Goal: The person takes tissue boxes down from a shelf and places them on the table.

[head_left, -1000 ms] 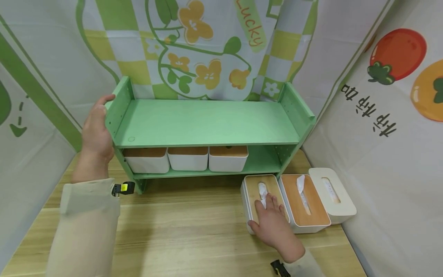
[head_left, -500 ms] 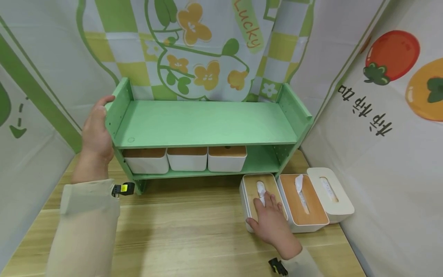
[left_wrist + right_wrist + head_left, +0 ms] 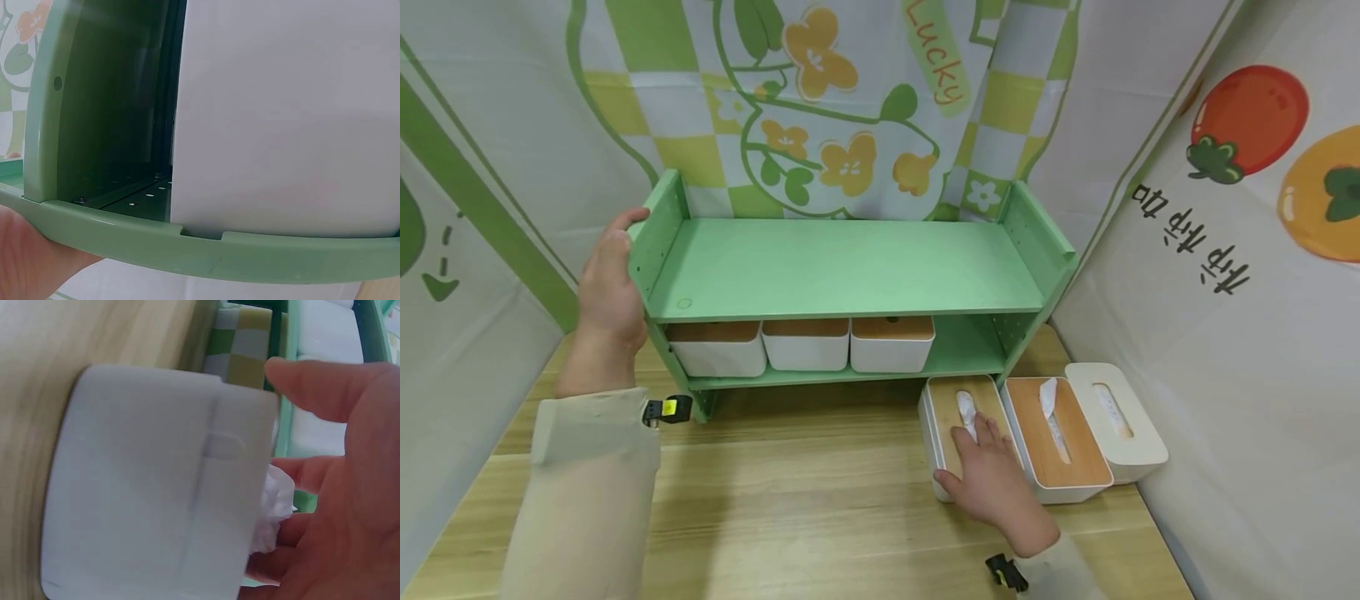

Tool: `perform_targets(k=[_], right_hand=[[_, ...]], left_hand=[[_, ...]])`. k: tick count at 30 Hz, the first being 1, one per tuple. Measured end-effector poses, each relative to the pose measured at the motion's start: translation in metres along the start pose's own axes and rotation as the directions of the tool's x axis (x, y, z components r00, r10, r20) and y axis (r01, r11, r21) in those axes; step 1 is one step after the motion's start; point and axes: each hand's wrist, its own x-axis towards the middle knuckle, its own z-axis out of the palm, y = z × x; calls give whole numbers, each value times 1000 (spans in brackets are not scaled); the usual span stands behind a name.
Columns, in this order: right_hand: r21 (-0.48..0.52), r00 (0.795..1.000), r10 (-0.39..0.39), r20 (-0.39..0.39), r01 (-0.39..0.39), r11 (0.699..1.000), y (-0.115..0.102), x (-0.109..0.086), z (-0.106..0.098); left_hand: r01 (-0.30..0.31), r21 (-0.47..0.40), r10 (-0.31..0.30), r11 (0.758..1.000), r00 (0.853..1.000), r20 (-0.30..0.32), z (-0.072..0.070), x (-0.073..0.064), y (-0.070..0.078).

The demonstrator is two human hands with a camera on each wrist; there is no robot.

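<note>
My left hand (image 3: 610, 292) grips the upper left side panel of a green two-tier shelf (image 3: 850, 267), its fingertips over the panel's edge. In the left wrist view part of that hand (image 3: 37, 262) shows against the panel's outer side. My right hand (image 3: 992, 483) rests with spread fingers on the wood-look lid of a white tissue box (image 3: 949, 425). A white tissue (image 3: 967, 410) pokes from the slot by its fingertips. In the right wrist view the box's white end (image 3: 137, 481) shows a seam under the lid, and the thumb (image 3: 312, 387) reaches past the lid's edge.
Right beside it stand a second tissue box (image 3: 1075, 442) with an orange-brown lid and an all-white one (image 3: 1120, 417) near the side curtain. Three white boxes with brown lids (image 3: 808, 343) line the lower shelf. Patterned curtains (image 3: 1150, 317) hang close at the back and sides.
The head view has shifted very slightly. Both hands, the shelf and the boxes keep their places.
</note>
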Motion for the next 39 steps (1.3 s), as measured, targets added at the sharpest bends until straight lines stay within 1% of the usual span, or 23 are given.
perform_targets(k=[4,7,11,14,18,19,21,25,26,32,34,36,39], right_hand=[[56,1000,-5,-4,6,998,5,1,-4],[90,1000,8,-5,-8,996,9,1,-6],[128,999,39,-15,-36,991,13,1,-11],[162,998,66,-17,-62,985,16,1,-15],[193,996,85,-29,-78,978,23,0,-21],[203,996,88,-33,-80,976,25,-1,-23],[216,995,95,-43,-84,973,30,-1,-27],[244,991,112,-67,-93,965,41,-3,-35],[243,991,117,-71,-96,965,44,-3,-37],[291,982,163,-95,-129,948,60,-1,-52],[303,977,179,-112,-138,943,64,0,-57],[327,974,183,-133,-131,936,66,2,-61],[364,966,176,-187,-99,926,67,5,-66]], left_hand=[[4,14,-4,1000,1000,-3,-1,0,0],[8,24,-8,1000,1000,2,-1,0,0],[8,-12,-8,1000,1000,12,-1,1,0],[9,-56,-8,998,1000,18,0,2,0],[11,-55,-10,998,1000,18,-1,2,-1],[10,-33,-9,999,1000,17,-1,2,-1],[13,-18,-12,1000,1000,16,-2,2,-1],[20,-14,-20,1000,1000,19,-2,2,0],[23,-24,-23,999,1000,19,-1,2,0],[27,56,-28,998,1000,14,-2,0,1],[27,62,-28,998,999,16,-2,0,2],[31,65,-32,997,999,17,-2,0,2],[33,67,-35,997,999,17,-2,0,1]])
